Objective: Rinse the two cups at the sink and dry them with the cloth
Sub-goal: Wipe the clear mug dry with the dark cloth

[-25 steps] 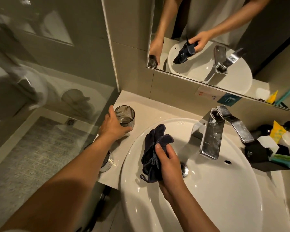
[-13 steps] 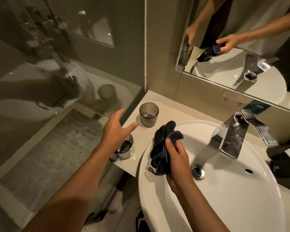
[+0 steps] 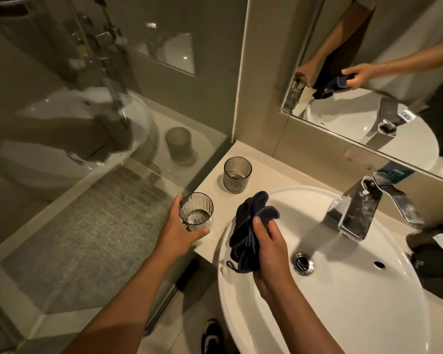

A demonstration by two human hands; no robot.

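Beside the sink (image 3: 343, 315), on the counter (image 3: 261, 169), the left hand (image 3: 175, 232) grips the near cup (image 3: 196, 212); bring it upright to the cloth (image 3: 248, 231) bunched in the right hand (image 3: 269, 251), the second cup (image 3: 237, 175) beyond.

Dim warm light; glare on faucet (image 3: 361, 210); glass partition (image 3: 87, 123) blurred w/ reflections; wide-angle bending at edges.

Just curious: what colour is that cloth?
Dark navy, nearly black; the cloth shows best in the head view.
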